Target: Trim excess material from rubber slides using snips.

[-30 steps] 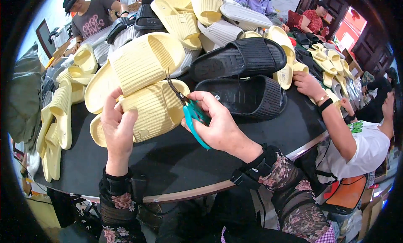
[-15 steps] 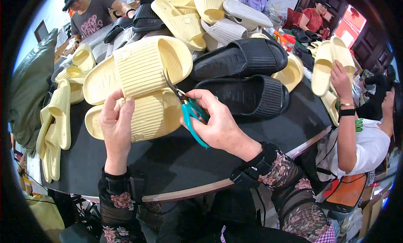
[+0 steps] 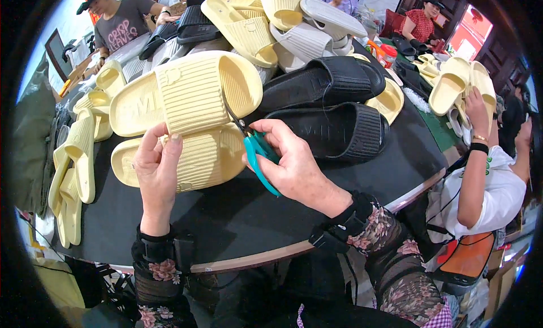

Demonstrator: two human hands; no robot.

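Note:
A pair of pale yellow ribbed slide slippers lies in front of me, the upper slipper (image 3: 189,96) partly overlapping the lower slipper (image 3: 206,158). My left hand (image 3: 157,172) is closed in a pinch at the strap's near edge, where the two meet. Teal-handled scissors (image 3: 261,161) sit in my right hand (image 3: 300,166), fingers wrapped round the handles. Their dark blades reach along the upper slipper's strap edge by its toe opening. Whether the blades touch the strap is unclear. Beside my right hand lie a black slipper (image 3: 319,130) and another black slipper (image 3: 322,82).
Yellow, grey and black slippers pile up at the back of the black table (image 3: 249,232). More yellow slippers (image 3: 79,152) stand at the left edge. A co-worker at right grips yellow slippers (image 3: 452,84); other people sit across the table. A red-lidded jar (image 3: 388,53) stands far right.
My hands and the scissors have barely moved; the upper slipper has shifted very slightly. At right, the co-worker's slippers have moved a little away and to the right.

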